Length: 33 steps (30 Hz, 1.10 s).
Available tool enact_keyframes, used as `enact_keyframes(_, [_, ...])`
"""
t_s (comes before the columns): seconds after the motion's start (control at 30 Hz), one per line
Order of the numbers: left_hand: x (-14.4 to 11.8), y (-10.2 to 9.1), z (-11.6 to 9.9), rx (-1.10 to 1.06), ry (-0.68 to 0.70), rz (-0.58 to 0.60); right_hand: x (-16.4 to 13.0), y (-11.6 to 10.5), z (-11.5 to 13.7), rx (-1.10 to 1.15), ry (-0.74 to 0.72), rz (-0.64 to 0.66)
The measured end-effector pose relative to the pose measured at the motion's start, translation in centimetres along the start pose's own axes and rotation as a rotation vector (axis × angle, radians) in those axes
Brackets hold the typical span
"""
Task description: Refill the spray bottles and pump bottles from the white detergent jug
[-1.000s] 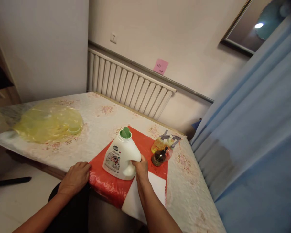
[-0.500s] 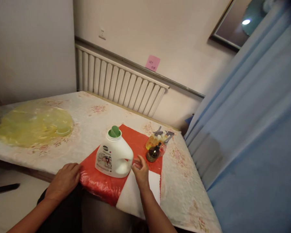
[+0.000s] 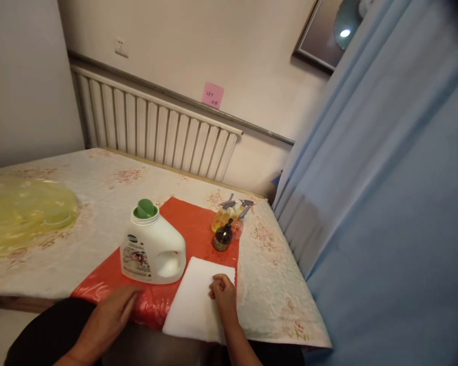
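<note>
A white jug [image 3: 152,254] with a green cup-like cap [image 3: 145,208] in its mouth stands upright on a red plastic sheet [image 3: 198,218]. My left hand [image 3: 112,312] lies at the sheet's near edge, below the jug, fingers stretched and holding nothing that I can see. My right hand [image 3: 223,295] is over a folded white cloth or paper [image 3: 191,300], its fingers loosely bent, with nothing visible in them. Whether it touches the white piece I cannot tell. Behind it stand a dark pump bottle [image 3: 222,238], a yellow spray bottle [image 3: 220,218] and a pinkish spray bottle [image 3: 237,227].
A flowered cloth [image 3: 278,274] covers the table. On the left lies a crumpled yellow translucent plastic bag [image 3: 30,211]. A radiator [image 3: 156,127] runs along the wall behind, and a blue curtain [image 3: 385,203] hangs at the right.
My right hand has moved away from the jug's handle to above the white piece. My view has turned to the right, so things appear shifted left. The jug still stands on the red sheet.
</note>
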<state>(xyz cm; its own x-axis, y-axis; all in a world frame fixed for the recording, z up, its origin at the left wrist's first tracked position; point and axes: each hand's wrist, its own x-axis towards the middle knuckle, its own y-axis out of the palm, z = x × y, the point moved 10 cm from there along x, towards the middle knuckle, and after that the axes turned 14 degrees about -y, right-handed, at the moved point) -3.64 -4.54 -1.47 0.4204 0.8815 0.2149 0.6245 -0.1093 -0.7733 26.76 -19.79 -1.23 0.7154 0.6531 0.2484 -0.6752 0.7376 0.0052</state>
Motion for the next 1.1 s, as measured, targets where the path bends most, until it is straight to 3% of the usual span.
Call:
enact_keyframes(0.2, [-0.3,6.4,-9.1,-0.212,0.070,0.232,-0.2,-0.3,-0.9,0.007,0.001,0.021])
enact_keyframes(0.4, [1.0,10.4,-13.2,-0.219,0.034,0.367,-0.5,-0.4,-1.8,-0.002,-0.013,0.047])
enact_keyframes(0.7, [3.6,13.2,-15.5,-0.216,0.008,0.358,-0.6,-0.5,-2.2,-0.036,-0.048,0.061])
enact_keyframes(1.1, [3.6,14.9,-14.6,-0.163,0.027,0.273,-0.6,-0.4,-1.7,-0.062,-0.083,0.055])
